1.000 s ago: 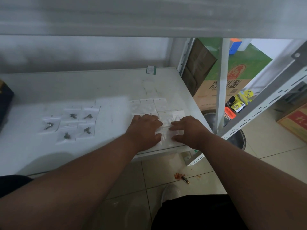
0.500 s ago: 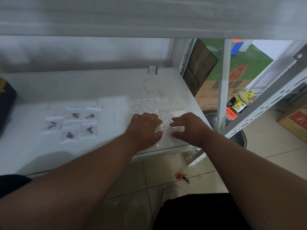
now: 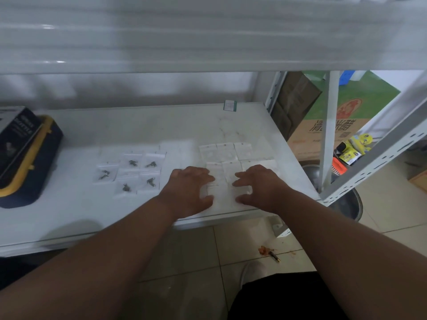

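Observation:
On the right part of a white shelf board (image 3: 138, 125) lie several small clear empty bags (image 3: 225, 151) in rows. Both hands lie over the nearer bags by the board's front edge. My left hand (image 3: 189, 190) rests palm down, its fingers spread and touching a bag. A short gap to its right, my right hand (image 3: 261, 188) does the same, with fingertips and thumb on the plastic. Neither hand closes round anything. Further left, several small bags holding dark screws (image 3: 131, 172) lie in a loose group.
A dark blue and yellow case (image 3: 25, 158) sits at the board's left end. A small green-edged packet (image 3: 230, 105) lies at the back. An upper shelf (image 3: 208, 42) hangs close overhead. Right of the board are a white upright (image 3: 330, 135), cardboard boxes (image 3: 330, 128) and a round metal bin (image 3: 346, 204).
My hands have drawn slightly apart, leaving a gap over the bags, and their fingers have spread. The view has shifted, so the case on the left now shows.

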